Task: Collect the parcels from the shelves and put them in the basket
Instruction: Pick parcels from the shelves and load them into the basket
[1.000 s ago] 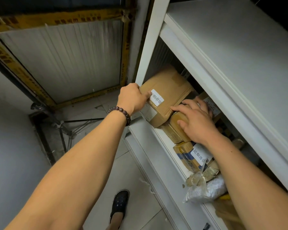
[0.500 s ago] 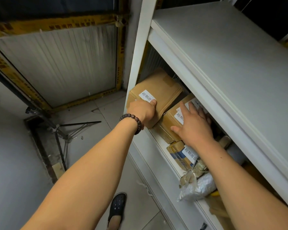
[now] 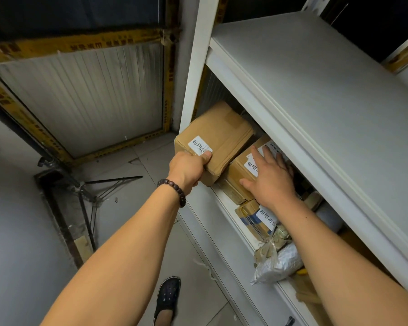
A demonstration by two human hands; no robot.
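Gripping first box (image 3: 218, 134), left hand (image 3: 186, 169); right hand (image 3: 272, 182) flat on second box (image 3: 238, 174)

left hand (image 3: 187, 170) shifts down the large box (image 3: 217, 132) – thumb now on its label (image 3: 199, 145), box eases outward, right hand (image 3: 272, 182) slides flat onto the second box (image 3: 238, 171)

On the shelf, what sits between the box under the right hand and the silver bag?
Head view: a small carton with a white label, then a crumpled clear bag beside the silver bag.
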